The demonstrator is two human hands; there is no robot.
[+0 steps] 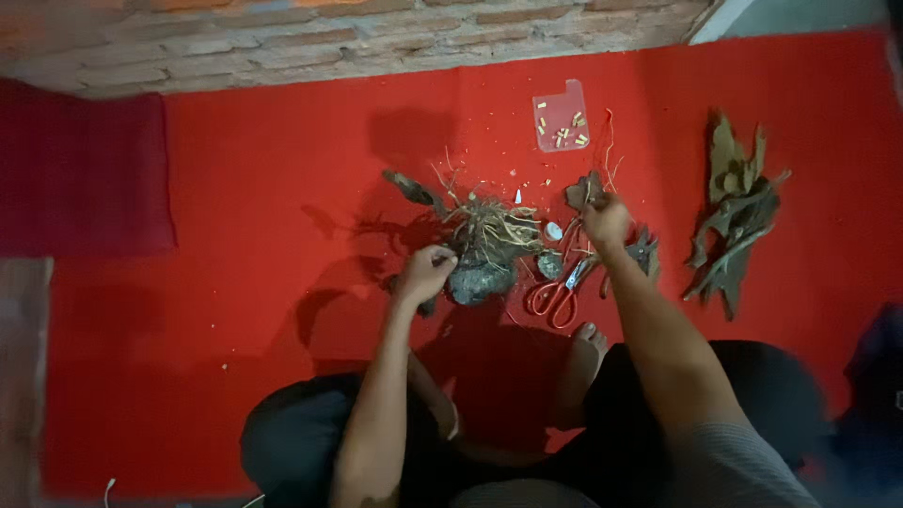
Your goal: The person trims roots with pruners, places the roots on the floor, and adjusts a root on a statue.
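My left hand (425,271) grips the root clump (484,246); my right hand (605,221) pinches a bark piece (583,192). Red-handled scissors (557,293) lie between, driftwood (736,214) well apart.

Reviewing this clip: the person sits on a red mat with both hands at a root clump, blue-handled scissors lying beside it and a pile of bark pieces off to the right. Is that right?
Not quite. In the head view the scissors have red handles, not blue. The rest holds: the left hand and right hand are at the root clump on the red mat, with the bark pieces off to the right.
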